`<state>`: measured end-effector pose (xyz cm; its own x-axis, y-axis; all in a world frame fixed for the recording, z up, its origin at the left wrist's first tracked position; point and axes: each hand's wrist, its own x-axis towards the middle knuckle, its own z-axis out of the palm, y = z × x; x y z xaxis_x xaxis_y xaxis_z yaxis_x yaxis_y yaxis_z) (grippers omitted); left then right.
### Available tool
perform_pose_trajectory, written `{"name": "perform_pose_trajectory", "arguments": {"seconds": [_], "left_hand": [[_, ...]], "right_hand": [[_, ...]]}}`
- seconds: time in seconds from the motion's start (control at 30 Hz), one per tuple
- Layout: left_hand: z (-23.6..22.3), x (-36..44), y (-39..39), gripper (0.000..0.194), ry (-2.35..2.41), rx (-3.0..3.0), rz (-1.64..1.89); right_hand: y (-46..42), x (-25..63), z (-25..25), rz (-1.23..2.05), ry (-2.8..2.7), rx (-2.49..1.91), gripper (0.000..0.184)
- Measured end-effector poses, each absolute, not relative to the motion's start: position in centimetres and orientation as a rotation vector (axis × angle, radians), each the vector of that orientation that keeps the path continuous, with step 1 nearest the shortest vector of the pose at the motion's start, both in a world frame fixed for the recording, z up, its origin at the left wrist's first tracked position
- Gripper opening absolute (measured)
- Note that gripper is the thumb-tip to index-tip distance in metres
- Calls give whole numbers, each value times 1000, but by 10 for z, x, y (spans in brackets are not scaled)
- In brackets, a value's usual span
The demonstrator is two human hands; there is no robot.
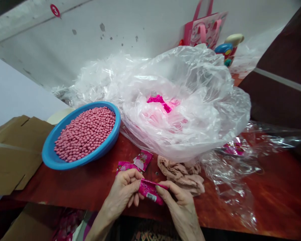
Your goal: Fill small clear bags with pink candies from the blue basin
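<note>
Scuffed white wall (52, 50) with a round red number 3 sticker (55, 10) rises behind a glossy red-brown table (278, 190), and we look down across it at our own two hands. Near the table's near edge, at the centre, our left hand (122, 190) and our right hand (182, 209) hold a pink foil sachet (150, 191) between them, its barcode showing. Each grip is closed to a firm pinch: the left on the sachet's left end, the right with its thumb along the top edge. We cannot tell whether the sachet is filled or sealed.

Just beyond our hands, two more sachets (142, 160) lie loose on the table, with crumpled beige fabric (180, 174) to their right. Farther left, a blue plastic basin (48, 152) is heaped with round pink candies (84, 134). Right of it, a large clear plastic bag (190, 67) slumps open, a magenta mass (159, 103) deep inside. A pink packet (233, 149) shows under loose plastic sheeting (228, 180) at the right. Flattened cardboard (15, 154) sits at the far left, and a pink gift bag (203, 31) stands at the far edge. As things lie, only these few sachets are out, while the basin is full.
</note>
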<state>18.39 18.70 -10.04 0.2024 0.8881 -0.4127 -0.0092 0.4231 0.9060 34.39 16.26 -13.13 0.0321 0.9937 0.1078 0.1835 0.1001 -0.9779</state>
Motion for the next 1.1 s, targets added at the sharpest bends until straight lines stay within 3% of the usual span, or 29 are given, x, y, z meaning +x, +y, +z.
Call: {"name": "perform_pose_trajectory", "arguments": {"seconds": [0.33,0.43,0.63,0.73,0.9,1.1], "left_hand": [[-107,179,180,21,1216,1001,786],[-106,179,178,5,1241,1059,889],[-115,178,172,11,1324,910,1012],[-119,178,168,16,1359,928,1058],[-130,184,157,11,1419,1054,1142],[-161,184,136,20,1513,1318,1218]], "right_hand": [[165,345,-133,1068,-1537,-1324,49],[165,342,-133,1210,-1513,-1302,53],[165,336,-131,1498,-1238,-1186,49],[167,334,-132,1446,-1203,-1254,41],[168,332,-140,1336,-1266,-1281,47],[168,331,-156,1078,-1537,-1335,47]]}}
